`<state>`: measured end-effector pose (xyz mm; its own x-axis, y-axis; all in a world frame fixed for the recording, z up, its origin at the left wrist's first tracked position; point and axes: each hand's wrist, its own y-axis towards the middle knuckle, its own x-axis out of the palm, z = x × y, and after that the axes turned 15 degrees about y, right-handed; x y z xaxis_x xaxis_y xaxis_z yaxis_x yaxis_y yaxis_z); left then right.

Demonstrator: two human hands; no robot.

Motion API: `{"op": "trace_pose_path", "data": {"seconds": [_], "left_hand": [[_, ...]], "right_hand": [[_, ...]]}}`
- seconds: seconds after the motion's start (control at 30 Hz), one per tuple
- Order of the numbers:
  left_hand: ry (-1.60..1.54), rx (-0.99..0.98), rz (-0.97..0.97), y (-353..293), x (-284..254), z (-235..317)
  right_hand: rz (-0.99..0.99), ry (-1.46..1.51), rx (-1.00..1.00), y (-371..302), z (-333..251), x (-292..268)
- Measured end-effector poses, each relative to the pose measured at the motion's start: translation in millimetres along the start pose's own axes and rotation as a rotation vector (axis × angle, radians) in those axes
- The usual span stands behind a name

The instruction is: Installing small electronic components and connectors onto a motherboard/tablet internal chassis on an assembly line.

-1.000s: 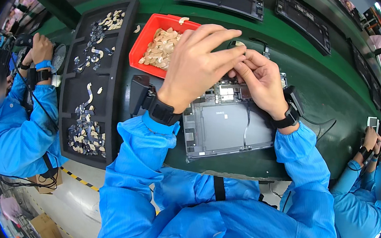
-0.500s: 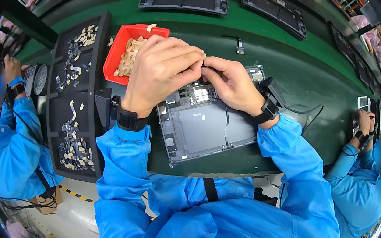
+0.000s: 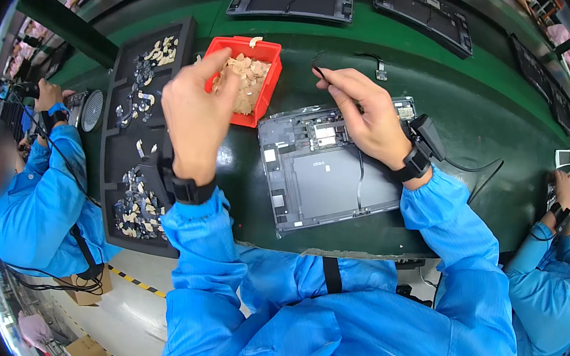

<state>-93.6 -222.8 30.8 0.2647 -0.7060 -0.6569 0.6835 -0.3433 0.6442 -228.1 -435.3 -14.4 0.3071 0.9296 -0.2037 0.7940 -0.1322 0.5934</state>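
My left hand [image 3: 197,119] is raised between the black tray and the red bin [image 3: 269,85], thumb and forefinger apart, with nothing visible in it. Small beige curved pieces [image 3: 248,79] fill the bin, and one rests on its far rim. In a pinch, my right hand [image 3: 370,117] holds a thin black cable [image 3: 320,73] above the far edge of an opened device chassis [image 3: 323,182]. That grey chassis lies flat and slightly turned on the table, its inner boards and a dark strip showing; my right hand hides part of its far side.
A compartmented black tray [image 3: 121,133] on the left holds small dark and beige parts. A short flex cable with a connector [image 3: 381,71] lies beyond the chassis. More chassis [image 3: 295,0] stand along the green line [image 3: 226,13]. Co-workers in blue sit on both sides.
My hands have come apart: the left moved left, opening its fingers, while the right keeps its pinch, now showing the black cable. The whole view has shifted slightly.
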Motion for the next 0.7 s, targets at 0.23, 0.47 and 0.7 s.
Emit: {"op": "trace_pose_path", "data": {"seconds": [0.23, 0.47, 0.7], "left_hand": [[-0.454, -0.110, -0.306, -34, 10, 74], [-0.742, 0.069, -0.542, -46, 15, 118], [-0.556, 0.441, -0.487, -38, 50, 148]], "right_hand": [[-0.035, -0.170, -0.085, -1, -41, -8], [0.217, 0.536, 0.265, -37, -73, -47], [0.475, 0.570, 0.290, -84, -58, -84]]}}
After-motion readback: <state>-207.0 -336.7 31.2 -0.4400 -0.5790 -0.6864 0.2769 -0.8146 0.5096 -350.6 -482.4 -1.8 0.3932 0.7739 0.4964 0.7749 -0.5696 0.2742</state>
